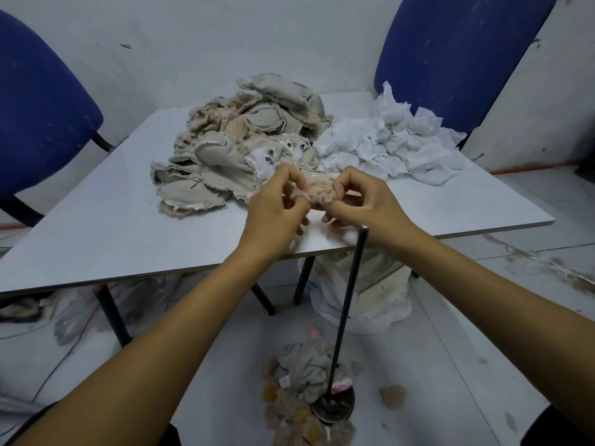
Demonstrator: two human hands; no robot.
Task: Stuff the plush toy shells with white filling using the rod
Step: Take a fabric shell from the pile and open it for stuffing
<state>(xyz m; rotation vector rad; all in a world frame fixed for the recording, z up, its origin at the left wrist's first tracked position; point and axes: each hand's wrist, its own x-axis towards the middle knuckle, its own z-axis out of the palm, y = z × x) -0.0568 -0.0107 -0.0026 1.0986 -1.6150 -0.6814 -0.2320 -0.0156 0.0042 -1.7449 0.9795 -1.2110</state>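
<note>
Both hands are closed in pinches on one small plush shell (317, 191), a fuzzy pinkish-tan piece held just above the near edge of the table (96, 226). The left hand (277, 207) grips its 9 o'clock end with curled fingers and thumb; the right hand (363, 201) grips the 3 o'clock end the same way, and the two seem to be working the fabric apart, probably hunting for the opening. No filling is in either hand.

Directly at 6 o'clock of the right hand, the rod (349, 304) stands upright on a round base on the floor, its top end just below that wrist and untouched by either hand. Around the base lies a heap of plush pieces (306, 378). On the table, at 11 o'clock of the hands, sits the pile of flat shells (244, 136); at 2 o'clock, the white filling (386, 143).

The likeliest trouble, as I judge it: the right forearm sits very near the rod's top, so a downward or sideways move could knock it and tip the stand. Pulling too hard on the frayed seam could tear the shell. If the opening is not truly found, the shell may slide onto the rod crooked and the stuffing bunch unevenly.
</note>
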